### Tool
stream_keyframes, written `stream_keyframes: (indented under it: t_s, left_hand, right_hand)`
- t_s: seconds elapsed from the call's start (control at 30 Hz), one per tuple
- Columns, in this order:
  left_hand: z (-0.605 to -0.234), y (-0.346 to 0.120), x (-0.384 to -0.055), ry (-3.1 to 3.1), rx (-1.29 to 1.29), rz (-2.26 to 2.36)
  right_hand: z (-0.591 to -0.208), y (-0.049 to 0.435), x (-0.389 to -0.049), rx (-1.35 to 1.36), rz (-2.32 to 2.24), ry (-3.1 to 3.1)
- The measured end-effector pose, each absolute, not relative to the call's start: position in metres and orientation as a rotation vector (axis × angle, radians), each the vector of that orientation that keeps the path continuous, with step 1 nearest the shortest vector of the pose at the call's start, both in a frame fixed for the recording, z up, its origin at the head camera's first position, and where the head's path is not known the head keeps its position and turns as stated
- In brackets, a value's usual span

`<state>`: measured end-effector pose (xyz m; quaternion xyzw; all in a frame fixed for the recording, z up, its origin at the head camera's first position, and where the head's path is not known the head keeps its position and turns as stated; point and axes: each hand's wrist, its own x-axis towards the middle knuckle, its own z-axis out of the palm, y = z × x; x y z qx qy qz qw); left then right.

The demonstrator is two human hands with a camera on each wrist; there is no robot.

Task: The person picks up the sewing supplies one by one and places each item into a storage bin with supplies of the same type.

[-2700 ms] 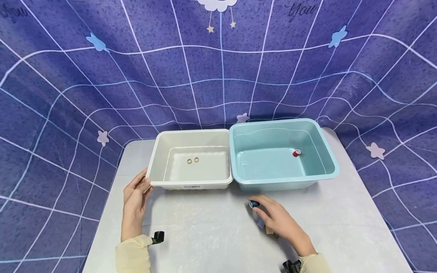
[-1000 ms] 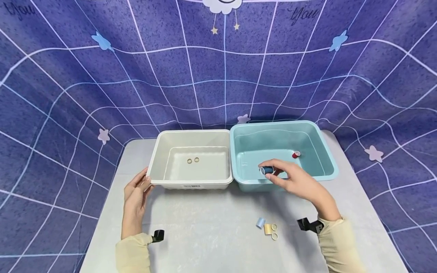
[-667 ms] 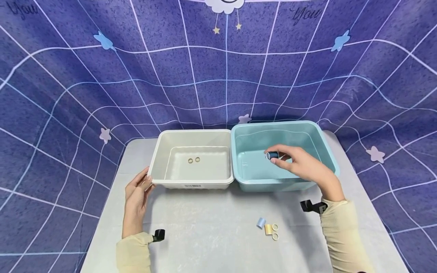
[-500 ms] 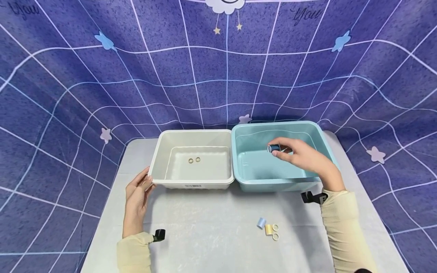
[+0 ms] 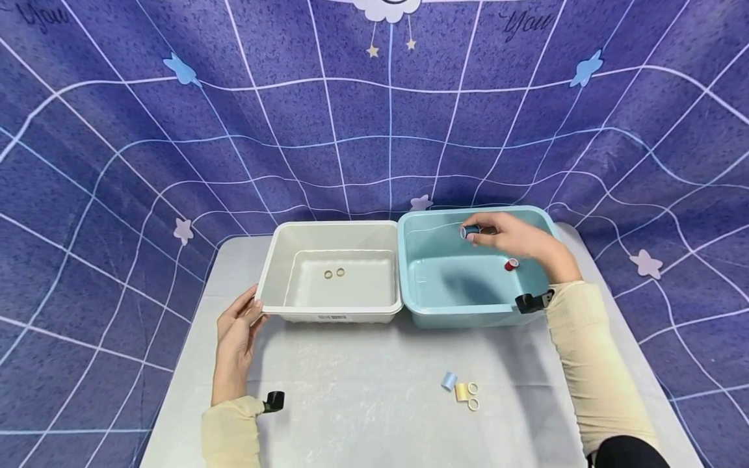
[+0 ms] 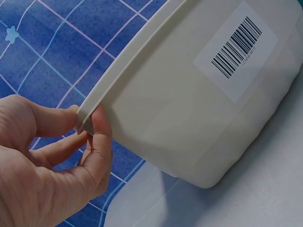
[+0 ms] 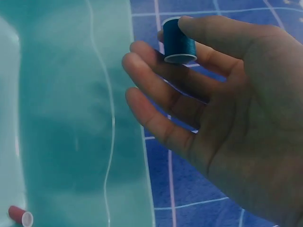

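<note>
My right hand (image 5: 508, 235) pinches a dark blue thread spool (image 7: 180, 41) between thumb and fingers, up over the back part of the light teal bin (image 5: 462, 311). In the right wrist view the other fingers spread loosely below the spool. A red thread spool (image 5: 512, 264) lies on the teal bin's floor, toward the right. At the near left corner of the off-white bin (image 5: 328, 312), my left hand (image 5: 235, 331) grips the rim, thumb on one side and fingers under the lip. Two small gold-coloured rings (image 5: 328, 274) lie inside that bin.
On the table (image 5: 351, 390) in front of the teal bin lie a light blue spool (image 5: 448, 381), a yellow spool (image 5: 461, 392) and two pale rings (image 5: 473, 404). The bins stand side by side. A purple-blue curtain (image 5: 328, 117) hangs behind and along both sides.
My right hand took the dark blue spool from the table, lifted it over the teal bin and moved it toward the back. The left hand stays on the off-white rim.
</note>
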<state>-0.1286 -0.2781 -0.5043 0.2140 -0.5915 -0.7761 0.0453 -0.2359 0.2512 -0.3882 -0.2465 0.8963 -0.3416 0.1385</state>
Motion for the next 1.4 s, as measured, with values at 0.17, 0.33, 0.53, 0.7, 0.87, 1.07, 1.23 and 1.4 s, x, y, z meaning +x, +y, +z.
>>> stream_keyframes:
  t_s: [0.17,0.33,0.53,0.7,0.87,1.07,1.23,1.4]
  left_hand:
    - [-0.505,-0.278,-0.13,-1.786,0.676,-2.373]
    - [-0.504,-0.277,-0.13,-1.809,0.706,-2.357]
    - [-0.504,-0.277,-0.131,-1.824,0.727,-2.354]
    - [-0.504,-0.277,-0.131,-1.83,0.728,-2.353]
    - [-0.503,-0.278,-0.13,-1.828,0.715,-2.362]
    - [-0.504,-0.279,-0.129,-1.825,0.698,-2.36]
    - [-0.504,-0.28,-0.129,-1.831,0.665,-2.363]
    - [-0.504,-0.28,-0.128,-1.829,0.665,-2.369]
  right_hand:
    - [-0.396,0.256,-0.25,-0.648,-1.005,2.541]
    - [-0.404,0.259,-0.258,-0.609,-1.011,2.504]
    - [-0.415,0.262,-0.268,-0.581,-1.001,2.465]
    - [-0.421,0.263,-0.275,-0.574,-0.995,2.422]
    - [-0.427,0.264,-0.28,-0.577,-0.964,2.385]
    - [-0.438,0.266,-0.288,-0.656,-0.845,2.399]
    - [-0.449,0.267,-0.291,-0.689,-0.768,2.387]
    - [-0.461,0.27,-0.292,-0.698,-0.803,2.35]
